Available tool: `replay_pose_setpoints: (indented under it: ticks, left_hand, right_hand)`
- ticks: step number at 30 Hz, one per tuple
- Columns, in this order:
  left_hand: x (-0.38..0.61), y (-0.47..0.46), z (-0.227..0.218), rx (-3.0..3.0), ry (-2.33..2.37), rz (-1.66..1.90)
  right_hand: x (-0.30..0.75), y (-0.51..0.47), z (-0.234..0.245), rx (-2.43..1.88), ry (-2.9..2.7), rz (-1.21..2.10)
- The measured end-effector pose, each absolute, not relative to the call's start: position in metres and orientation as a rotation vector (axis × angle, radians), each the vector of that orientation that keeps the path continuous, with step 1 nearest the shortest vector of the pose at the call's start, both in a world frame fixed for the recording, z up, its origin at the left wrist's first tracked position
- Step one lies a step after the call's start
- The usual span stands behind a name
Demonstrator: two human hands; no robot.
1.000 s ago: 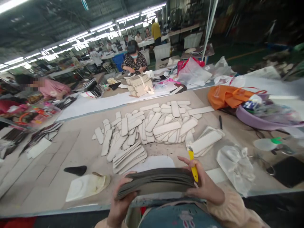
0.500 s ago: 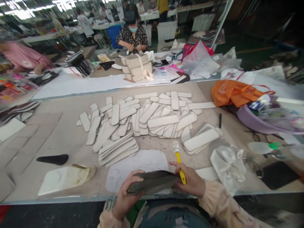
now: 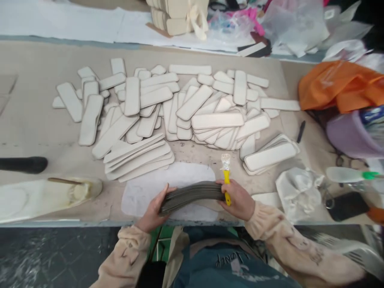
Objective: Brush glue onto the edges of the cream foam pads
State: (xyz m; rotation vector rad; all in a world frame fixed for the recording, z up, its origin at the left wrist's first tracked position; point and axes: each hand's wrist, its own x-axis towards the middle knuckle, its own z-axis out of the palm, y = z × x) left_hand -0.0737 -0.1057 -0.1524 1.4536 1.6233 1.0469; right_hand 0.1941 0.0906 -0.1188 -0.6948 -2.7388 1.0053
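A curved stack of thin dark grey pieces (image 3: 192, 194) is held edge-up over a white sheet (image 3: 144, 192) at the table's near edge. My left hand (image 3: 153, 210) grips the stack's left end, fingers closed round it. My right hand (image 3: 237, 199) clamps the right end and also holds a yellow-handled brush (image 3: 225, 176), bristles pointing away from me. Beyond the stack lies a wide spread of pale, rounded oblong pads (image 3: 180, 108), some fanned in neat piles.
A shallow glue dish with a stick (image 3: 75, 189) and a black piece (image 3: 24, 164) lie at left. At right are crumpled white plastic (image 3: 297, 188), an orange bag (image 3: 339, 86), a purple basin (image 3: 351, 136) and a green-capped bottle (image 3: 348, 175). A tied bundle of pads (image 3: 177, 14) stands at the back.
The view has tipped down toward the table, so the other people are out of sight. Both hands keep hold of the dark stack, which now sits lower over the white sheet.
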Motion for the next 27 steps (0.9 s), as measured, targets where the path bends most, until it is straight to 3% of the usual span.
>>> replay_pose_setpoints:
  ticks: [9,21,27]
  left_hand:
    - [-0.084,-0.118,-0.125,1.275,1.593,0.808]
    - [-0.063,-0.105,-0.139,1.393,1.819,1.151]
    - [-0.061,-0.103,-0.147,1.298,1.794,1.057]
  right_hand:
    - [0.208,0.059,-0.122,-0.59,-2.718,0.909]
    - [0.207,0.059,-0.114,-0.554,-2.641,0.847]
    - [0.217,0.071,-0.126,-0.481,-2.642,1.015]
